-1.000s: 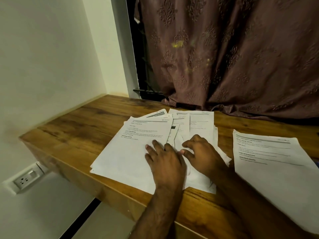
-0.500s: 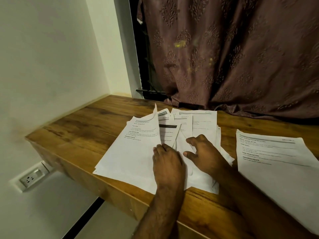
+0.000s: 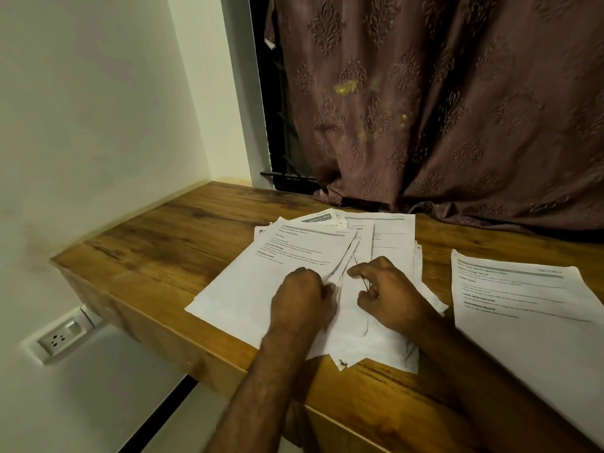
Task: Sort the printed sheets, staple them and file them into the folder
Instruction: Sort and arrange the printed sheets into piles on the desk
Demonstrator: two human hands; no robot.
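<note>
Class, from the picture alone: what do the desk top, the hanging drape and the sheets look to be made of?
Desk top: seemingly wood or wood-look laminate, brown streaky grain, slight sheen.
Drape: woven cloth, brownish, embossed motifs, soft folds.
Sheets: thin white matte paper, printed text, curling edges.

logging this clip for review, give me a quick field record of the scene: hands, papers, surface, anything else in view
left hand: curled, pinching the edge of the top sheet of the spread pile
right hand: fingers bent, resting on the spread pile
separate sheet: lies flat, apart, to the right
surface: wooden desk
background: patterned curtain
wall socket: below the desk, left
stapler, folder: not in view
</note>
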